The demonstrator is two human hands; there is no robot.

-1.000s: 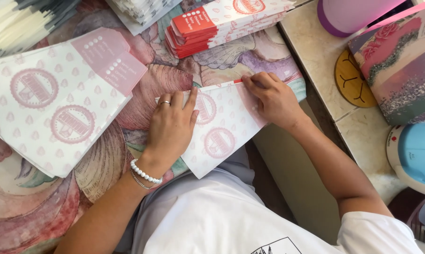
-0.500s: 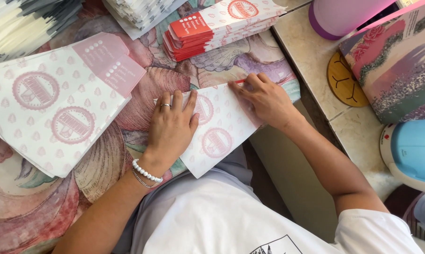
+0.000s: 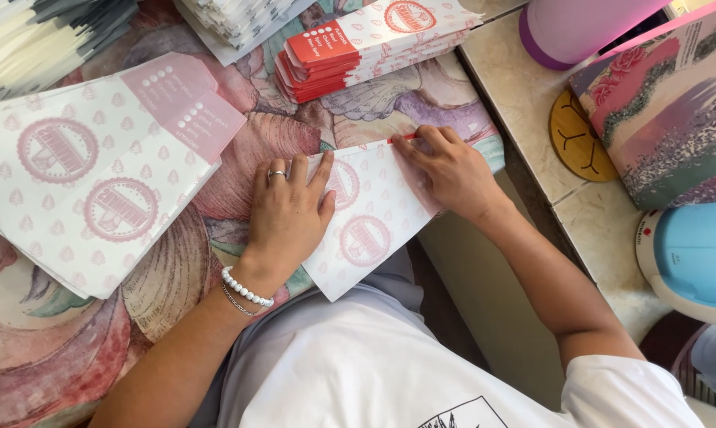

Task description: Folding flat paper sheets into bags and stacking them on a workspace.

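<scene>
A white paper bag (image 3: 370, 218) printed with pale pink drops and round pink seals lies flat and slanted at the table's (image 3: 175, 285) near edge, its lower corner hanging past that edge. A thin red strip shows along its upper edge. Both hands press on it, one at each side.

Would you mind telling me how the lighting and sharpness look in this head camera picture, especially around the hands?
In the head view, daylight is soft and even; the left hand and right hand on the white paper sheet are sharp, casting only faint shadows. The stone counter looks brighter, the stack of white sheets slightly washed out, and straight edges bow mildly near the corners.
</scene>
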